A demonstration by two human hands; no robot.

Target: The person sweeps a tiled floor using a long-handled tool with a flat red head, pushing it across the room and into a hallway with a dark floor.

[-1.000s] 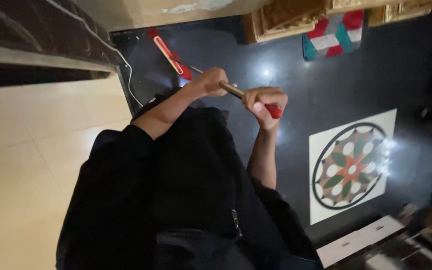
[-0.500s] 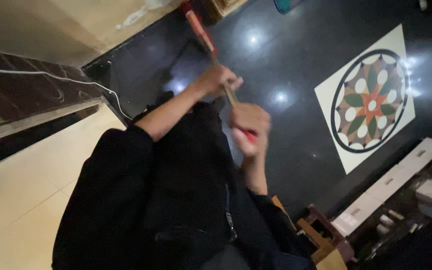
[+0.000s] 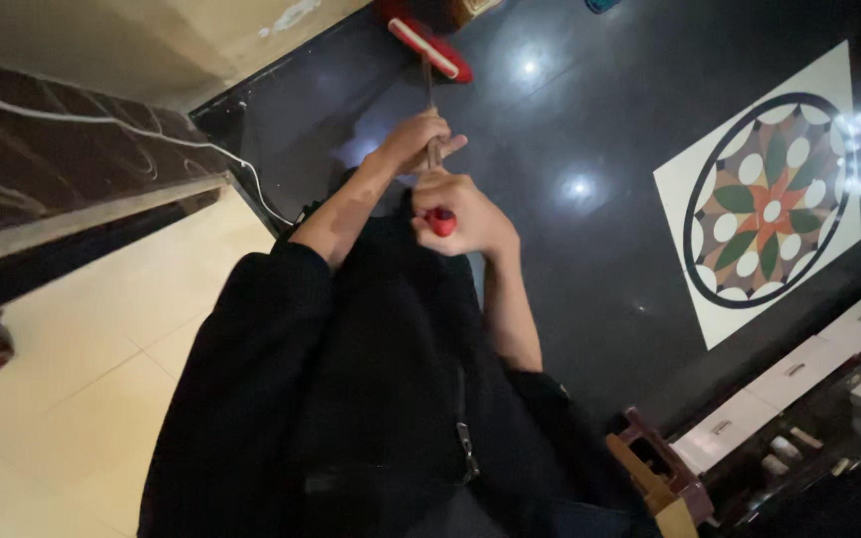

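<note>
A long-handled broom (image 3: 429,45) stands on the glossy black floor (image 3: 590,249), its red head near the cream wall (image 3: 201,40). The left hand (image 3: 419,141) has its fingers wrapped round the wooden shaft; just below, the right hand (image 3: 465,214) clenches the red handle end. A patterned round floor inlay (image 3: 769,204) lies well apart, to the right.

Two hands (image 3: 445,179), one red-headed broom (image 3: 429,48), one round patterned floor medallion (image 3: 769,204), one white cable (image 3: 102,122).
</note>
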